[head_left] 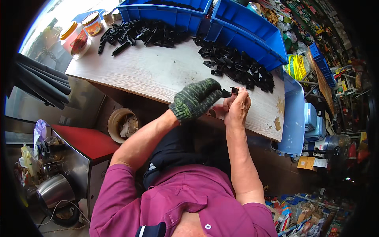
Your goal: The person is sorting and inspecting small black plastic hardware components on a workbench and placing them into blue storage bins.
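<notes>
My left hand (pixel 198 98) wears a dark green knitted glove, its fingers closed round a small black plastic part (pixel 226 93) that peeks out at the fingertips. Bare, my right hand (pixel 238 103) pinches another small black piece (pixel 234 90) between thumb and fingers. The two pieces are close together over the table's near edge; whether they touch I cannot tell. Beyond my right hand lies a heap of small black plastic parts (pixel 241 65). Farther left on the white table (pixel 158 71) is a pile of longer black parts (pixel 146 33).
Two blue crates (pixel 167 17) (pixel 248 33) stand at the table's back. Lidded jars (pixel 75 41) are at the back left. A waste bucket (pixel 114 124) sits on the floor, beside a red-topped cabinet (pixel 85 140). A light-blue plastic bin (pixel 293 114) adjoins the table's right end.
</notes>
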Demonstrator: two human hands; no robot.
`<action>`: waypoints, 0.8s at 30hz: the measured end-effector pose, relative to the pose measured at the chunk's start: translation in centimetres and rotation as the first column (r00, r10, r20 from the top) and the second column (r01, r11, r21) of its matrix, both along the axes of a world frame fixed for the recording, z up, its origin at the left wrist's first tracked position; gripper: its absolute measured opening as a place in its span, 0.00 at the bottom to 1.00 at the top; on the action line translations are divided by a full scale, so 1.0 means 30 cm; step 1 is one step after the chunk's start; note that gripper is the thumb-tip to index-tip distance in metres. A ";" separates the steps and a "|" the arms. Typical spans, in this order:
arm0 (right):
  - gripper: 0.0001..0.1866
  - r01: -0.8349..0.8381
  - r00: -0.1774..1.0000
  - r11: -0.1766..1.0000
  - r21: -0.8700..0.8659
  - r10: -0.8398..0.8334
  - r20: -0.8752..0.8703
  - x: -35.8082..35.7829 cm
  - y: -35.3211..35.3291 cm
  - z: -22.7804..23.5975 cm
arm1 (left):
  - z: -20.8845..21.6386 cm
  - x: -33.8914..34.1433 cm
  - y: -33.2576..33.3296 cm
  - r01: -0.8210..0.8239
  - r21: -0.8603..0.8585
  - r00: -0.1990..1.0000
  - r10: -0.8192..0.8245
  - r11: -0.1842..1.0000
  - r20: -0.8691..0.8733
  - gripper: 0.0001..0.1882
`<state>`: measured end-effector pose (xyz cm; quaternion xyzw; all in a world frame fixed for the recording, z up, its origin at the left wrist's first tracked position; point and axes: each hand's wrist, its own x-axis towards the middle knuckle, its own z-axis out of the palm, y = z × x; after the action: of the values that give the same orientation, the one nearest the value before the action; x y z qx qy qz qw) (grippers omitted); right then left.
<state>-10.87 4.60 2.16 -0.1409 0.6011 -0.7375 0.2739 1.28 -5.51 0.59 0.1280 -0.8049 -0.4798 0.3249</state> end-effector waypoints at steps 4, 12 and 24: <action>0.15 0.023 0.999 0.997 0.078 -0.021 -0.037 0.006 0.012 0.016 | 0.031 -0.016 0.031 0.020 0.079 0.995 -0.028 0.997 0.101 0.13; 0.15 0.065 0.973 0.996 0.063 -0.050 -0.223 -0.021 0.015 -0.072 | -0.046 -0.067 0.073 -0.157 -0.065 0.988 0.156 0.985 -0.017 0.14; 0.14 0.031 0.959 0.999 0.043 -0.017 -0.282 0.000 0.045 -0.009 | -0.054 -0.095 0.130 -0.210 0.043 0.961 0.214 0.977 -0.173 0.14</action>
<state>-10.86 5.95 1.91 -0.2305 0.6528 -0.6988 0.1799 -1.58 -1.60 -1.03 0.1743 -0.7487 -0.4613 0.4431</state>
